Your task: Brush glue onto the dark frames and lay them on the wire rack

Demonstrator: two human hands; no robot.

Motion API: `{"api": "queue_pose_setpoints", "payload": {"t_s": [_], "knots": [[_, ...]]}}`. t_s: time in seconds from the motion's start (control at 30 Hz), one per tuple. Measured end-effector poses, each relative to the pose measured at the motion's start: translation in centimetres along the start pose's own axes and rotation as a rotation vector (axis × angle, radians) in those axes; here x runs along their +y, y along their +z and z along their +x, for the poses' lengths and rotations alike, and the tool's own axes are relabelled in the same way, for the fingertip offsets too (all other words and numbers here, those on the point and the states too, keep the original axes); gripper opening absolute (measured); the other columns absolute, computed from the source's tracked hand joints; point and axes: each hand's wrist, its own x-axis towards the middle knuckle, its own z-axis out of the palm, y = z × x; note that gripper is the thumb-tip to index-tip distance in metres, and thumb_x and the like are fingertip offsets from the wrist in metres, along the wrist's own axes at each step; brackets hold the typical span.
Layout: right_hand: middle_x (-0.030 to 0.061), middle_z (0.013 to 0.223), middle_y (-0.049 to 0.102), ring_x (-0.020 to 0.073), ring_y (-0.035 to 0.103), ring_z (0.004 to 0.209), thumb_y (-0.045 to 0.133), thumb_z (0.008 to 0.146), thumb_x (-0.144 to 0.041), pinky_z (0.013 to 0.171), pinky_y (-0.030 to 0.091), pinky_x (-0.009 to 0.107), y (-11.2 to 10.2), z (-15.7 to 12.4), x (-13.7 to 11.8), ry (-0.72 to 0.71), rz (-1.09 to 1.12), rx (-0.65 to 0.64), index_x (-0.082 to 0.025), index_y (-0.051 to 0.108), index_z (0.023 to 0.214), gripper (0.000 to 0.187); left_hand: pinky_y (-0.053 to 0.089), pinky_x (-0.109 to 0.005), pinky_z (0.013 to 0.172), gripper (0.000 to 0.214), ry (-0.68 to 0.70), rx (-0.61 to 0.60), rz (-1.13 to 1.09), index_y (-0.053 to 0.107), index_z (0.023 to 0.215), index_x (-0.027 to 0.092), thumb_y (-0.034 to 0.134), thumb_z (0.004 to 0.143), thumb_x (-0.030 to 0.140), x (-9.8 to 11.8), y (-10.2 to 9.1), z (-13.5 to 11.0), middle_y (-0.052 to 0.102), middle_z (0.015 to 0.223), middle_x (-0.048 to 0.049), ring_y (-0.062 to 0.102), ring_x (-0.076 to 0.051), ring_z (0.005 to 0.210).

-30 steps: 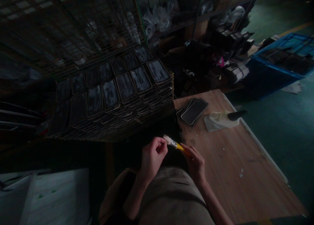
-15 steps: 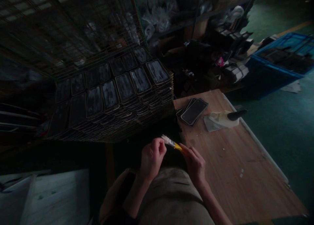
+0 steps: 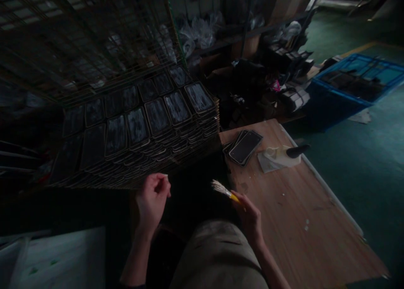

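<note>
My right hand (image 3: 249, 213) is closed around the yellow handle of a paintbrush (image 3: 223, 189), whose pale, splayed bristles point left. Off to the left, my left hand (image 3: 153, 200) is raised with thumb and fingers pinched together. A tiny whitish bit shows at its fingertips, too small to name. Beyond the left hand stand tall stacks of dark rectangular plates (image 3: 158, 113) with rounded corners, several smeared with white streaks. To the right of the brush, a few similar dark plates (image 3: 245, 147) lie overlapped on the wooden table (image 3: 293, 226).
A dark-handled tool (image 3: 298, 150) lies on a pale sheet (image 3: 273, 160) on the table. Behind the stacks rises a wire mesh cage (image 3: 104, 36). At right a blue crate (image 3: 334, 99) stands on the green floor. A white panel (image 3: 69, 255) is at lower left.
My left hand has moved away from the bristles to the left, still pinched. My right hand keeps hold of the paintbrush in nearly the same place. The view has shifted slightly.
</note>
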Motion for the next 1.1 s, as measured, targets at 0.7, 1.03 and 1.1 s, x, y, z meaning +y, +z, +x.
{"api": "queue_pose_setpoints", "payload": {"t_s": [0.7, 1.03, 1.1], "knots": [[-0.003, 0.068, 0.043, 0.0092, 0.034, 0.061, 0.069, 0.081, -0.045, 0.055, 0.026, 0.023, 3.7, -0.8, -3.1, 0.383, 0.565, -0.325, -0.018, 0.063, 0.097, 0.032, 0.035, -0.02, 0.042, 0.022, -0.454, -0.317, -0.921, 0.052, 0.082, 0.017, 0.048, 0.093, 0.036, 4.5, 2.3, -4.9, 0.042, 0.047, 0.0087, 0.045, -0.007, 0.038], [-0.002, 0.07, 0.047, 0.0098, 0.037, 0.064, 0.07, 0.081, -0.041, 0.058, 0.028, 0.024, 3.5, -0.7, -2.4, 0.366, 0.488, -0.377, -0.018, 0.066, 0.097, 0.028, 0.047, -0.019, 0.057, 0.011, -0.101, -0.406, -0.54, 0.062, 0.097, 0.018, 0.06, 0.088, 0.024, 5.7, 0.6, -5.2, 0.06, 0.066, 0.0032, 0.056, -0.007, 0.056], [-0.0021, 0.07, 0.047, 0.0096, 0.037, 0.064, 0.07, 0.081, -0.04, 0.057, 0.029, 0.024, 3.4, -0.7, -2.1, 0.369, 0.482, -0.385, -0.018, 0.067, 0.099, 0.029, 0.047, -0.018, 0.059, 0.01, 0.013, -0.383, -0.453, 0.064, 0.096, 0.019, 0.061, 0.087, 0.021, 6.0, 0.5, -5.1, 0.063, 0.07, 0.0026, 0.057, -0.007, 0.058]]}}
